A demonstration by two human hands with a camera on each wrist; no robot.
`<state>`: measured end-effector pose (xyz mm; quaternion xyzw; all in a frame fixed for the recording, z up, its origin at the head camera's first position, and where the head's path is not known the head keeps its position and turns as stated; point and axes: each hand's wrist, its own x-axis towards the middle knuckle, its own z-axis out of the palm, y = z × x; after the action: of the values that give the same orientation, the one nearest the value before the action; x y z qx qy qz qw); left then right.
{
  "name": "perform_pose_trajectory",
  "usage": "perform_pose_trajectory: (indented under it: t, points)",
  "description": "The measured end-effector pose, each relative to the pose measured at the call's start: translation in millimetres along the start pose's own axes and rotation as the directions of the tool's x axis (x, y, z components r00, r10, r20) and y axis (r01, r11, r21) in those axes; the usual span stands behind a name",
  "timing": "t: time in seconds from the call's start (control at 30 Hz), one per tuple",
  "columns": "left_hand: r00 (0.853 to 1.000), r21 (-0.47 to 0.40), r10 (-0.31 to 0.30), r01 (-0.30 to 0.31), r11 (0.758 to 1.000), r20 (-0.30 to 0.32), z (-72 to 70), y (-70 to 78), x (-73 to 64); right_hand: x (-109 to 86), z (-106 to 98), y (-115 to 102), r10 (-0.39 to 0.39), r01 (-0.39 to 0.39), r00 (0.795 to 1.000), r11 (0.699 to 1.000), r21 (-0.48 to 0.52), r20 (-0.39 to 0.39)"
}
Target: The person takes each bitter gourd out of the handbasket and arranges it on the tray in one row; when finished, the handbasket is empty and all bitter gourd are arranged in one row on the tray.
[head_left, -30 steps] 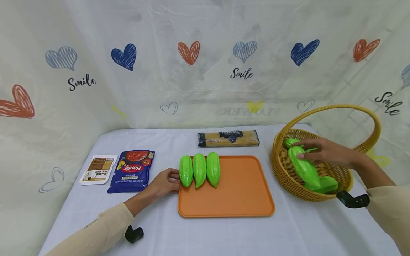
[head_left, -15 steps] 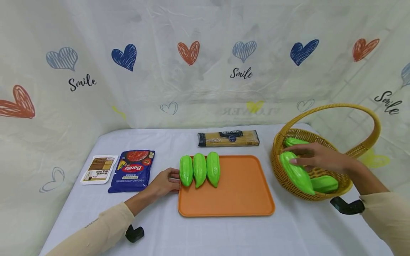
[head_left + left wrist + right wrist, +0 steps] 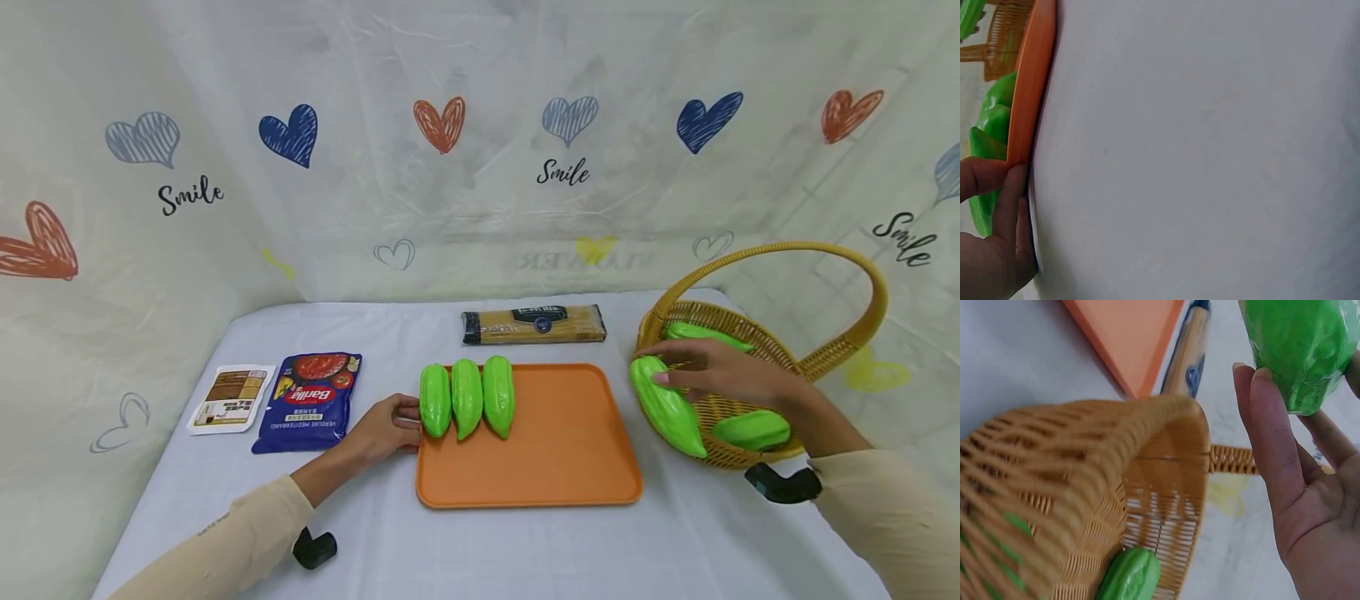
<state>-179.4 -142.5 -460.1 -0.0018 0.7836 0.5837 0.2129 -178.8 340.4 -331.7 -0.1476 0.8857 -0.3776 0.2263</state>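
My right hand (image 3: 716,371) grips a glossy green ridged gourd (image 3: 667,408) by its upper end, over the left rim of the wicker basket (image 3: 701,310). The right wrist view shows the fingertips and thumb around the blunt end of this gourd (image 3: 1297,356). Inside the basket lie two more green gourds, one at the back (image 3: 705,333) and one at the front (image 3: 753,430). With my left hand (image 3: 386,429) I pinch the left edge of the orange tray (image 3: 540,467), thumb above and fingers against its side (image 3: 1032,94). Three gourds (image 3: 467,398) stand side by side at the tray's upper left.
Behind the tray lies a pack of spaghetti (image 3: 534,325). To the left are a blue Barilla pouch (image 3: 309,404) and a white-and-brown packet (image 3: 231,398). The basket's tall arched handle (image 3: 780,247) rises behind my right hand. A printed curtain (image 3: 487,208) stands behind the white-covered table.
My right hand has moved left with the gourd, from inside the basket to over its left rim. The left hand and tray have stayed where they were.
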Motion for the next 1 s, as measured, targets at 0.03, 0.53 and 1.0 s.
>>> perform_pose_trajectory:
  t: [0.03, 0.53, 1.0]
  points:
    - [1.000, -0.003, 0.001, -0.001, 1.000, 0.000, 0.1, -0.1, 0.1, 1.5, 1, 0, -0.008, 0.008, 1.000, 1.000, 0.003, 0.000]
    - [1.000, 0.002, -0.003, 0.003, 1.000, 0.005, -0.8, -0.8, 0.8, 33.6, 25, -7, -0.056, 0.055, 0.998, 0.997, 0.052, 0.014]
    - [1.000, 0.007, -0.002, 0.002, 1.000, -0.006, -0.2, 0.0, -0.5, 64.0, 52, -15, -0.056, 0.054, 0.998, 0.995, 0.087, 0.018]
